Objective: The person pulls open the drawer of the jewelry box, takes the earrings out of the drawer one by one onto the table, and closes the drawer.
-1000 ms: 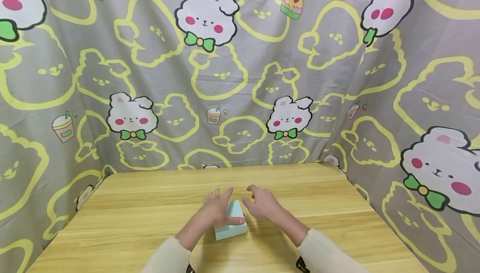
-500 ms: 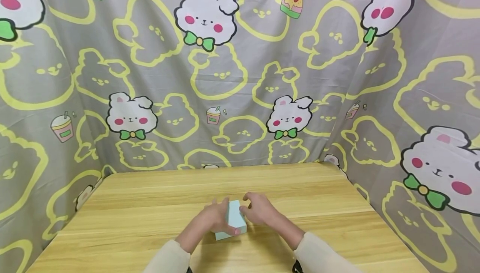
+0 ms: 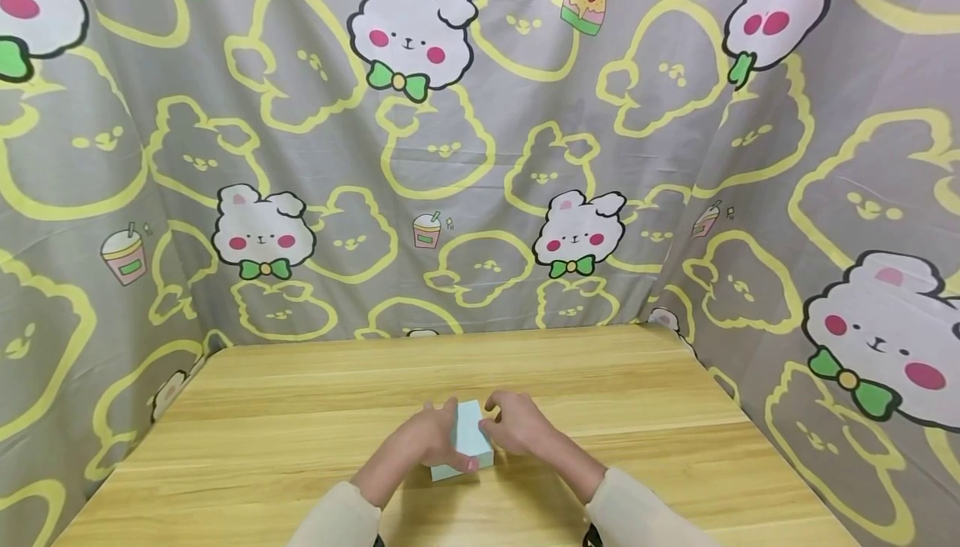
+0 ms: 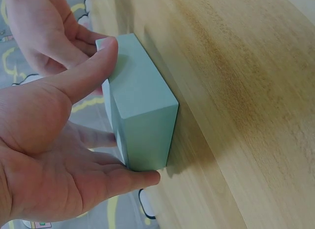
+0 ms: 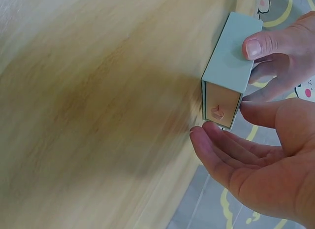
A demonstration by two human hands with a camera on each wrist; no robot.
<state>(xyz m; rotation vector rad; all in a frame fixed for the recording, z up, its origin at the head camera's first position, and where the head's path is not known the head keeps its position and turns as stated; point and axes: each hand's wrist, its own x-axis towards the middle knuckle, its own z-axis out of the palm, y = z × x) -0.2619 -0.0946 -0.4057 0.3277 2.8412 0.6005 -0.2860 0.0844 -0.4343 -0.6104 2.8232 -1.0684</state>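
Observation:
A small pale mint-green box (image 3: 470, 430) sits on the wooden table in front of the person. Its right end (image 5: 221, 105) is tan with a small reddish mark. My left hand (image 3: 431, 439) holds the box from its left side. In the left wrist view the thumb (image 4: 98, 66) lies on the near wall, while other fingers reach along the left end. At the right end is my right hand (image 3: 517, 422), loosely bent. In the right wrist view its thumb tip is right at the top edge, and its fingertips are close to the far corner.
Light wood planks make up the table (image 3: 315, 414). A grey curtain (image 3: 480, 155) printed with yellow outlines and white rabbits surrounds it at the back and both sides. Cream sleeves (image 3: 337, 518) cover the forearms.
My left hand has lowered onto the box, its thumb moving down the near wall. My right hand has come nearer to the box's right end. The box has stayed in place.

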